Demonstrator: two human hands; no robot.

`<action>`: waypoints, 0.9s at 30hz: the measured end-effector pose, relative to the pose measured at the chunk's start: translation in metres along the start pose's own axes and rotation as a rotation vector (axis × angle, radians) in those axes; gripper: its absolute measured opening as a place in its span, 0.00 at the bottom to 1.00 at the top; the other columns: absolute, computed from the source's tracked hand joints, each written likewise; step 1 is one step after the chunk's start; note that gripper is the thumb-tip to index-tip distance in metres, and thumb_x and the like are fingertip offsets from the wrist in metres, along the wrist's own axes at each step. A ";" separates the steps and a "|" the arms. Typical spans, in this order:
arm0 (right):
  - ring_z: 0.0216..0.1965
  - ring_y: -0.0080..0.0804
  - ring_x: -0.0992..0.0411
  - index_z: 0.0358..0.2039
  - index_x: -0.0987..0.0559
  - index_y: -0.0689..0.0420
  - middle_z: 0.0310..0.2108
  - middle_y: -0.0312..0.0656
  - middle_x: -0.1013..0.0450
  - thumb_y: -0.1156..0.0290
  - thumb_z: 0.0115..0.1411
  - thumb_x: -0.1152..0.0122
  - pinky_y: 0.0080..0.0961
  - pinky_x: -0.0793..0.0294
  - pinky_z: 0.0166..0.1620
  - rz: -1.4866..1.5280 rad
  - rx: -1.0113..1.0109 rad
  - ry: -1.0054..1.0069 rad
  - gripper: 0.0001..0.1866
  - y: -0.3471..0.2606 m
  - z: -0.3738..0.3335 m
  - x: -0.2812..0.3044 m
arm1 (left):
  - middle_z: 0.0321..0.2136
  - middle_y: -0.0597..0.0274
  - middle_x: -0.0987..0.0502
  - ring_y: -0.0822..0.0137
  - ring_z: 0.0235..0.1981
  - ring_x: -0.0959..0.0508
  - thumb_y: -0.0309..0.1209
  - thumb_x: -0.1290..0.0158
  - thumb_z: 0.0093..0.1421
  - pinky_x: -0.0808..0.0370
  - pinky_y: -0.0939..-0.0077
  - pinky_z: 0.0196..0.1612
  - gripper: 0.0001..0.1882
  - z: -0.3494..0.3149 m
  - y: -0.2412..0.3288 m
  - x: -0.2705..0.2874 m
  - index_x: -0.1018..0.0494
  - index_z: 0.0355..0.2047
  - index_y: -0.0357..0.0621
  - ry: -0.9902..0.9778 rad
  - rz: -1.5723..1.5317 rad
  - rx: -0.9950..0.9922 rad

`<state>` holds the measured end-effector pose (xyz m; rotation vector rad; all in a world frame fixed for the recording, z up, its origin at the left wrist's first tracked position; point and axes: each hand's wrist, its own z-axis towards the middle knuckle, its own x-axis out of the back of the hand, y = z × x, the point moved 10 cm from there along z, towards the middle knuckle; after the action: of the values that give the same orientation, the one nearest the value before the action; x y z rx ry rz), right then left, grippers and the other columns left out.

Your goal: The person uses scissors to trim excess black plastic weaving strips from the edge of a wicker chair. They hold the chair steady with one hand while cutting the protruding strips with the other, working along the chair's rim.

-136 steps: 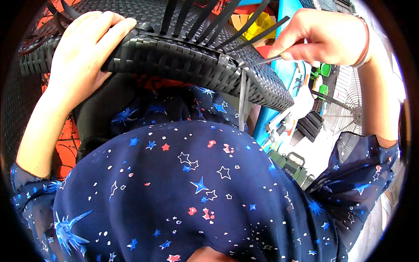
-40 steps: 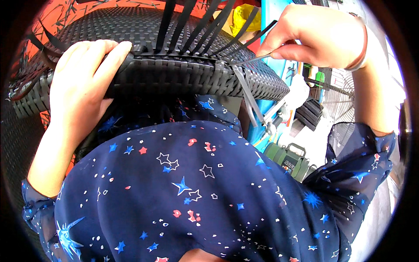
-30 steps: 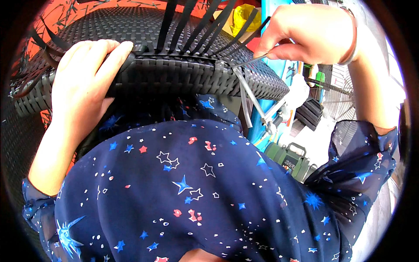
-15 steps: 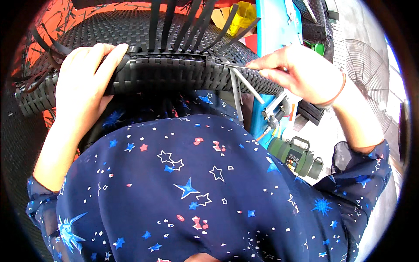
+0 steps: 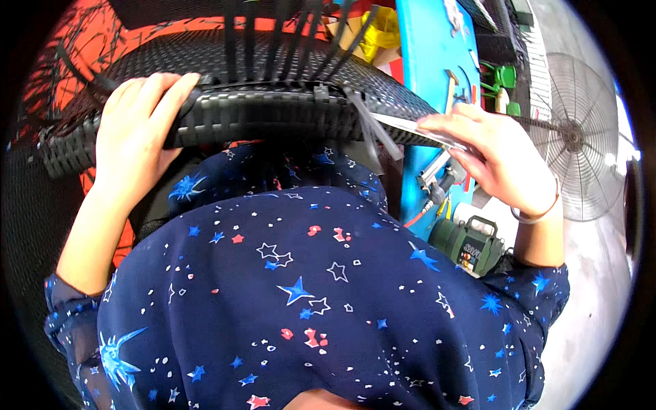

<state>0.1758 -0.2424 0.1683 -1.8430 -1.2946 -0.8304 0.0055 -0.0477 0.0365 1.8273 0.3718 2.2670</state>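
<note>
A black woven wicker piece [image 5: 273,116] lies across the front of me, its thick rolled edge toward my body. My left hand [image 5: 140,130] is wrapped over that edge at the left, fingers on top and thumb side below. At the right, my right hand [image 5: 495,154] is closed on a thin flat weaving strip [image 5: 400,123], which shines pale and runs from the edge to my fingers. Two loose grey strip ends [image 5: 374,133] hang down beside it. Several upright black strips [image 5: 270,48] stand up behind the edge, smeared by motion.
A blue table [image 5: 437,48] stands to the right, with a hammer [image 5: 451,89] on it and an air tool [image 5: 441,181] at its near edge. Beyond are a floor fan [image 5: 572,137] and a green portable speaker-like case [image 5: 478,239]. A yellow bag [image 5: 383,31] lies behind.
My right hand has moved right and slightly down, and a longer stretch of strip now shows between it and the edge. My left hand keeps its hold; the view has shifted slightly.
</note>
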 end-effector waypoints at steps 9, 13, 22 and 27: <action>0.39 0.50 0.21 0.45 0.15 0.53 0.36 0.48 0.19 0.66 0.63 0.36 0.39 0.21 0.43 -0.105 0.126 -0.061 0.12 -0.004 0.044 0.016 | 0.49 0.59 0.24 0.53 0.50 0.24 0.23 0.33 0.37 0.28 0.59 0.57 0.42 0.006 0.000 0.005 0.27 0.59 0.46 0.029 0.026 -0.009; 0.41 0.48 0.20 0.44 0.15 0.56 0.38 0.48 0.18 0.65 0.64 0.37 0.38 0.21 0.46 -0.108 0.090 -0.154 0.12 0.008 0.055 0.011 | 0.49 0.59 0.24 0.53 0.50 0.24 0.23 0.33 0.36 0.28 0.59 0.57 0.43 0.009 0.003 0.008 0.27 0.59 0.46 0.036 0.025 -0.017; 0.39 0.47 0.18 0.47 0.15 0.59 0.38 0.49 0.17 0.71 0.65 0.36 0.35 0.20 0.45 -0.076 0.123 -0.330 0.12 0.005 0.065 0.021 | 0.47 0.62 0.23 0.56 0.49 0.23 0.24 0.33 0.36 0.27 0.60 0.56 0.39 0.015 0.021 0.026 0.25 0.55 0.46 0.087 0.075 -0.053; 0.37 0.42 0.18 0.47 0.16 0.61 0.37 0.50 0.17 0.73 0.65 0.36 0.32 0.19 0.43 0.019 0.125 -0.384 0.11 0.004 0.065 0.023 | 0.46 0.62 0.23 0.56 0.47 0.23 0.24 0.35 0.38 0.27 0.61 0.53 0.37 0.016 0.027 0.033 0.24 0.54 0.44 0.110 0.060 -0.092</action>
<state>0.1930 -0.1771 0.1523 -1.9704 -1.5206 -0.3832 0.0138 -0.0614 0.0790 1.6963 0.2287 2.3887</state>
